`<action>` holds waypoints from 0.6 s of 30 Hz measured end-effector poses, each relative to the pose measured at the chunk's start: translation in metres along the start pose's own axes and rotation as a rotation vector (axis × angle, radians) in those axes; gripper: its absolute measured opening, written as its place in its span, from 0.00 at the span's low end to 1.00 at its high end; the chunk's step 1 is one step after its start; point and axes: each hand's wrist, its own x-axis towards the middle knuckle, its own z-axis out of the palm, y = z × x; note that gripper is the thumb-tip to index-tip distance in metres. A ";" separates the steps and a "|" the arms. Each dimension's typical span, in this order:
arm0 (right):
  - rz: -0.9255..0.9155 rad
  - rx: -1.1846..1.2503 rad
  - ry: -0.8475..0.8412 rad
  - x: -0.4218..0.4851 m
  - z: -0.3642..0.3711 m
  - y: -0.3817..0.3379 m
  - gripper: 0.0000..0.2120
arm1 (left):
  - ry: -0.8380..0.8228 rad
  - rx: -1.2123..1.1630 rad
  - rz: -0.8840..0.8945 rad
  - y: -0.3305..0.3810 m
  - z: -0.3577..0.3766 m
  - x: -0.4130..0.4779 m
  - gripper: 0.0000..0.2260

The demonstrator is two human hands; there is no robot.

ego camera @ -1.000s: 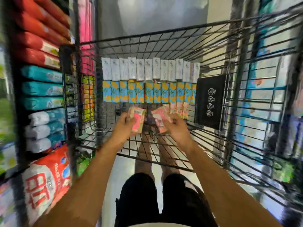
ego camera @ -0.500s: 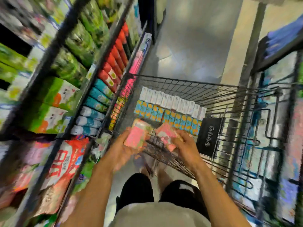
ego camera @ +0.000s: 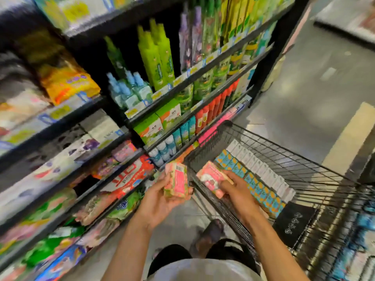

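My left hand (ego camera: 160, 201) grips a small pink and green box (ego camera: 176, 180), held upright just left of the cart's near corner. My right hand (ego camera: 238, 191) holds a second pink box (ego camera: 210, 178) over the near edge of the black wire shopping cart (ego camera: 304, 169). Inside the cart lie a row of blue and orange boxes (ego camera: 255, 185) and a row of white boxes (ego camera: 261, 165). A black pouch (ego camera: 292, 224) lies at the cart's near right end.
Dark store shelves (ego camera: 129, 118) fill the left side, stocked with green bottles (ego camera: 156, 57), blue-capped bottles, red and teal tubes and bagged goods. A red and white bag (ego camera: 129, 175) sits on a low shelf near my left hand. Grey floor (ego camera: 314, 88) lies beyond the cart.
Both hands have lifted the pink boxes out of the cart's bottom and up to its near edge. My view has swung left and up onto the shelves.
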 end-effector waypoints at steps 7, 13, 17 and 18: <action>-0.049 -0.002 -0.176 -0.034 0.098 0.004 0.13 | 0.210 0.010 0.236 0.026 -0.081 -0.093 0.39; -0.105 -0.032 -0.317 -0.066 0.165 0.022 0.17 | 0.277 -0.170 0.402 0.037 -0.141 -0.150 0.23; -0.142 -0.117 -0.406 -0.082 0.201 0.027 0.12 | 0.251 -0.205 0.467 0.039 -0.172 -0.188 0.30; -0.143 -0.128 -0.418 -0.085 0.210 0.026 0.12 | 0.244 -0.203 0.489 0.039 -0.177 -0.194 0.32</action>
